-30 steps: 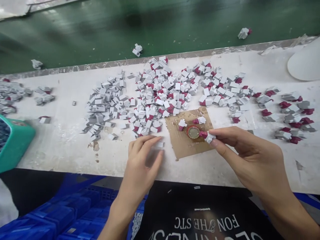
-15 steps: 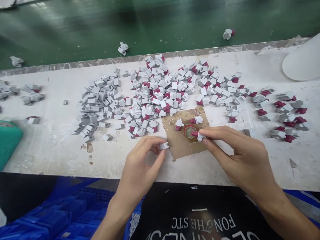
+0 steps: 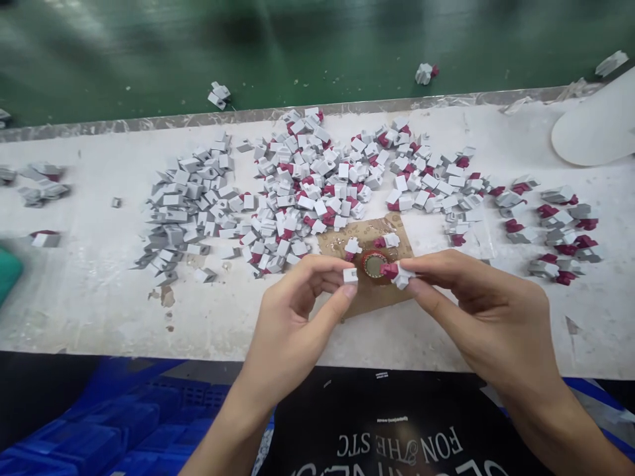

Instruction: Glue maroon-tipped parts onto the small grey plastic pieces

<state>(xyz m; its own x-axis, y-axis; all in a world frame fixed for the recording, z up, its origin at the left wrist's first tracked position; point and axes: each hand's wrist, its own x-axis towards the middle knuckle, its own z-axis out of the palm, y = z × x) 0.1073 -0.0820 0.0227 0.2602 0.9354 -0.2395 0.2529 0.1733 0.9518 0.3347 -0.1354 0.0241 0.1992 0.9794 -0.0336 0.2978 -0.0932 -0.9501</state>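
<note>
Between the thumb and fingers of my left hand (image 3: 302, 311) is a small grey plastic block (image 3: 350, 276) with a hole in its end. My right hand (image 3: 481, 311) pinches a grey-and-maroon plastic piece (image 3: 399, 274), its maroon end pointing left toward the block. A small gap separates the two parts. Beneath them lies a brown cardboard square (image 3: 370, 301) bearing a round red-rimmed cap (image 3: 374, 264). Two more grey-and-maroon pieces, one on the left (image 3: 352, 248) and one on the right (image 3: 387, 240), rest on the cardboard behind the cap.
A heap of grey blocks (image 3: 183, 198) spreads on the left of the white tabletop (image 3: 94, 291). Mixed grey-and-maroon pieces (image 3: 307, 185) cover the middle, and assembled ones (image 3: 565, 231) lie at right. Blue crates (image 3: 89, 436) stand below the front edge.
My left hand has moved right and up with the grey block, bringing it close to the piece in my right hand. The maroon end now sits nearer the block. The camera view has shifted slightly.
</note>
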